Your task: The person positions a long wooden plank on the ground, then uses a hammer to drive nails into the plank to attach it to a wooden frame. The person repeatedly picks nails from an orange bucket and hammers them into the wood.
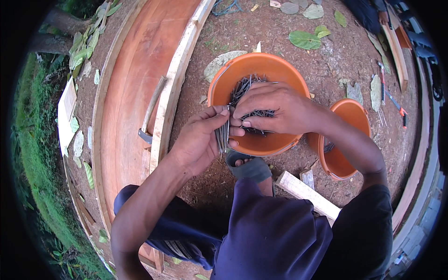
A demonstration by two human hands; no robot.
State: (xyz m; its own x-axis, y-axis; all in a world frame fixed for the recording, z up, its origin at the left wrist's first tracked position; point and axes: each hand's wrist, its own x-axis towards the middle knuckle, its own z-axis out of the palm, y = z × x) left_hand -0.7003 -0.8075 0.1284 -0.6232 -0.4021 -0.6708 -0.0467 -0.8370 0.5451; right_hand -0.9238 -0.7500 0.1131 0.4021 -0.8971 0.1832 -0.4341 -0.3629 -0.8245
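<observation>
A bundle of long grey nails (222, 136) is held in my left hand (205, 135), with the thumb pressed near the heads and the shanks pointing down. My right hand (280, 105) is curled over an orange bucket (280, 143), its fingertips meeting my left fingers beside the bundle. What the right fingertips pinch is hidden. Inside the bucket lies a heap of loose nails (255, 117), partly covered by the right hand.
A hammer with a wooden handle (154, 103) rests against the long wooden panel (135, 70) at left. A smaller orange bucket (347, 112) stands at right, near a timber offcut (310, 195). Farther right are a handsaw-like tool (396, 106) and another person's hand (383, 17).
</observation>
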